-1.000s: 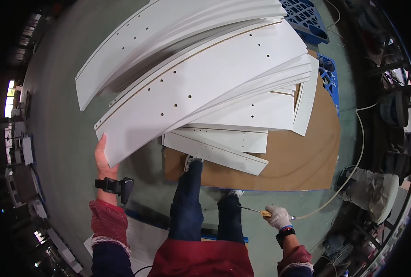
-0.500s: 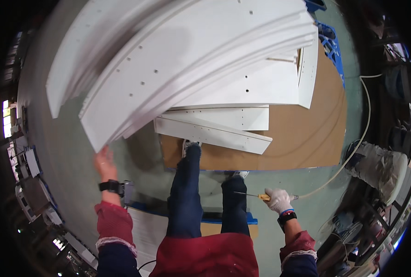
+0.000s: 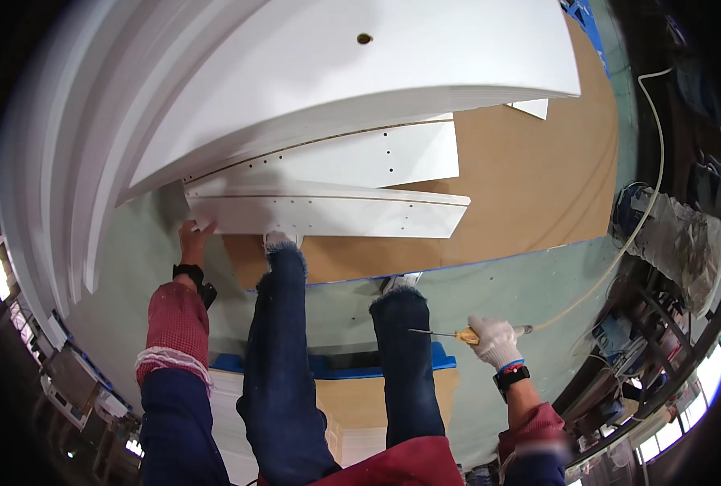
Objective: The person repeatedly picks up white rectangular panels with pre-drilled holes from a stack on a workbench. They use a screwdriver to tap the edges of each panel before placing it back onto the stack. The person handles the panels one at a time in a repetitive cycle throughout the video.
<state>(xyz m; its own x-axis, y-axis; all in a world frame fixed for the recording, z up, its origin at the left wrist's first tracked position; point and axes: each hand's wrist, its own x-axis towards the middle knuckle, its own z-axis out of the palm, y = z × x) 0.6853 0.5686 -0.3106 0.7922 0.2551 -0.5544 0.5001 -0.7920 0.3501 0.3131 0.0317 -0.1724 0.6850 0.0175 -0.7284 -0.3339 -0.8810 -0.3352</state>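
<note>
My bare left hand (image 3: 196,235) is at the left end of a narrow white board (image 3: 328,215), its fingers closed around that end. Small holes are drilled along this board. A second white board (image 3: 409,154) with holes lies just behind it. In my gloved right hand (image 3: 494,340) is a straight pneumatic screwdriver (image 3: 466,334), with a yellow front part and a slim metal shaft pointing left. From its grey rear end a pale hose (image 3: 591,292) runs off to the right. Both legs show between my hands.
Large curved white panels (image 3: 458,49) are stacked at the back and left, above the boards. Brown sheeting (image 3: 531,194) covers the floor under them. A blue-edged platform (image 3: 336,364) is by my legs. A plastic-wrapped bundle (image 3: 684,251) and a rack stand at the right.
My left hand has left the corner of a large panel and is now on the narrow board's end. The view has moved nearer the panels. My right hand still holds the screwdriver.
</note>
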